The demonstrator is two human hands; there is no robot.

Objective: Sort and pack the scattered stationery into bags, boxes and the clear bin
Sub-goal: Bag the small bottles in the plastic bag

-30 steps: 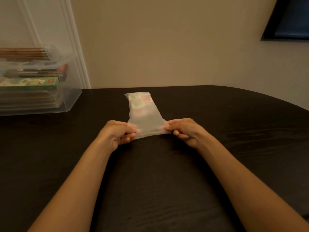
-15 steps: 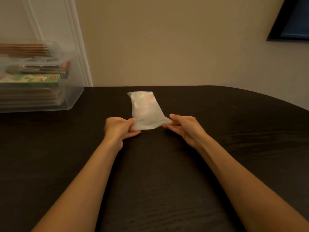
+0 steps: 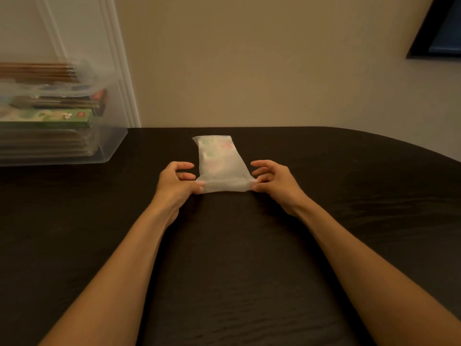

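The frosted bag (image 3: 220, 168) is laid flat on the table (image 3: 349, 201), well apart from the clear bin (image 3: 109, 148). Its near corners are pinched by the left hand (image 3: 177, 182) and right hand (image 3: 275, 181), spare fingers spread. Light, limp, slippery film is judged; the near edge is best gripped.

Frosted translucent plastic bag (image 3: 220, 168) at centre, matt and smooth. Dark wooden table (image 3: 224, 258), grained, faintly glossy. Clear, shiny plastic bin (image 3: 112, 143) at upper left.
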